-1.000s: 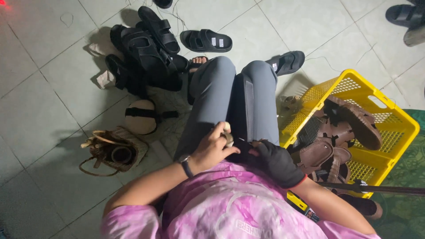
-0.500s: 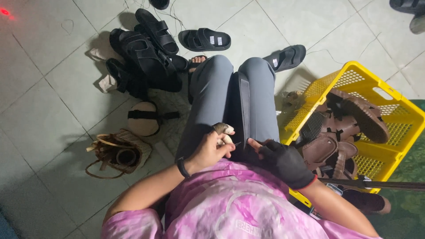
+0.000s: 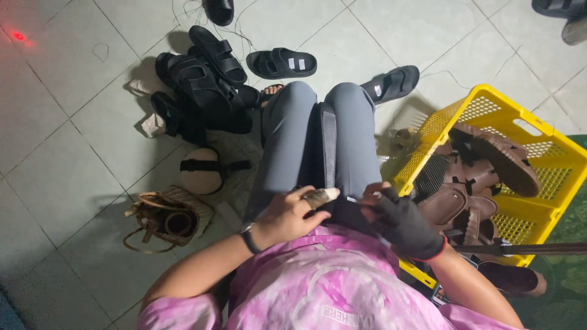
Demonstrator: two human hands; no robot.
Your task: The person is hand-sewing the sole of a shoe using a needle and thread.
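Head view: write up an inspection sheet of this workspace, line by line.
Surface: pale tiled floor, person seated on it.
Job's things: dark sandal piece held between the knees.
Clutter: black sandals piled at left; brown sandals in yellow crate; woven basket.
Grippers: left hand bare, taped finger; right hand in black fingerless glove; both on the piece.
Cables: thin threads on the floor.
Surroundings: green mat at right.
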